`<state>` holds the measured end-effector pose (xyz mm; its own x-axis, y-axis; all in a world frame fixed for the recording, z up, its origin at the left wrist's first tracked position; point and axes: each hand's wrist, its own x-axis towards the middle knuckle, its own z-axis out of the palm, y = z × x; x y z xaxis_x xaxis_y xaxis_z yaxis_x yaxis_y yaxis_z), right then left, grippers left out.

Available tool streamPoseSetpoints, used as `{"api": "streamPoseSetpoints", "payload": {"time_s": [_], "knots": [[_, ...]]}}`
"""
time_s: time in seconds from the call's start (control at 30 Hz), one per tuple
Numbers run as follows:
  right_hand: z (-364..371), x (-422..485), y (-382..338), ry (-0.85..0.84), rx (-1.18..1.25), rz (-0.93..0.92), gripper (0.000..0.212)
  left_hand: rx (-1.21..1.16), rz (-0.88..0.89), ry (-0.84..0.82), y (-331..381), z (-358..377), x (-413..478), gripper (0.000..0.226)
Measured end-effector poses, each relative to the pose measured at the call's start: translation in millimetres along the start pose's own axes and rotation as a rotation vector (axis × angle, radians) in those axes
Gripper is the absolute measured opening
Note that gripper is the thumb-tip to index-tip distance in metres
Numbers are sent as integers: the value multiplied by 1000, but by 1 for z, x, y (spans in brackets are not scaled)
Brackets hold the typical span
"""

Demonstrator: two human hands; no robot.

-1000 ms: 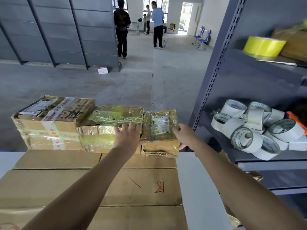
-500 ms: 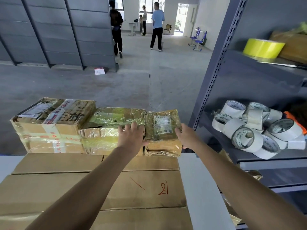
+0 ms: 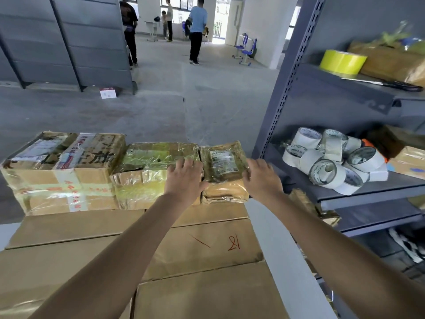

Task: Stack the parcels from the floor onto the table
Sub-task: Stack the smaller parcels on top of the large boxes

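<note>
Loosened since before, left hand [image 3: 184, 178] and right hand [image 3: 262, 180] flank the small parcel [image 3: 224, 164], fingers [image 3: 184, 163] spread; placing looks done, so fetch another.

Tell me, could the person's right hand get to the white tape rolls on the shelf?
Probably yes. The right hand touches the small parcel, and the white tape rolls lie just beside it on an open-fronted shelf, nothing between.

On cartons [image 3: 202, 249] atop the table [image 3: 276, 254], in a row: large parcel [image 3: 62, 173] left, middle parcel [image 3: 147, 173], small parcel [image 3: 224, 166] right, between left hand [image 3: 184, 180] and right hand [image 3: 262, 180]. Further right, tape rolls [image 3: 326, 166] on a shelf [image 3: 372, 187].
</note>
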<state>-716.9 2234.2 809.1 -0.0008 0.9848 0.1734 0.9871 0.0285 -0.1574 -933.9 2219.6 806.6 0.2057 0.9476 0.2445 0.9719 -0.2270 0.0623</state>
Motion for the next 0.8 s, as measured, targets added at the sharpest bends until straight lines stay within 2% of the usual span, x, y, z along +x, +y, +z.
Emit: {"api": "streamPoseSetpoints", "payload": {"time_s": [0.17, 0.33, 0.57, 0.8], "knots": [[-5, -35, -18, -3, -64, -85, 46, -53, 17, 29, 0, -5, -21, 47], [-3, -62, -36, -39, -32, -194, 50, -66, -58, -2, 1, -18, -55, 48], [6, -109, -59, -117, 57, -427, 53, -47, -298, -28, 12, -36, -132, 47], [15, -194, -89, -196, 194, -717, 52, -99, -612, -72, 26, -50, -278, 46]]}}
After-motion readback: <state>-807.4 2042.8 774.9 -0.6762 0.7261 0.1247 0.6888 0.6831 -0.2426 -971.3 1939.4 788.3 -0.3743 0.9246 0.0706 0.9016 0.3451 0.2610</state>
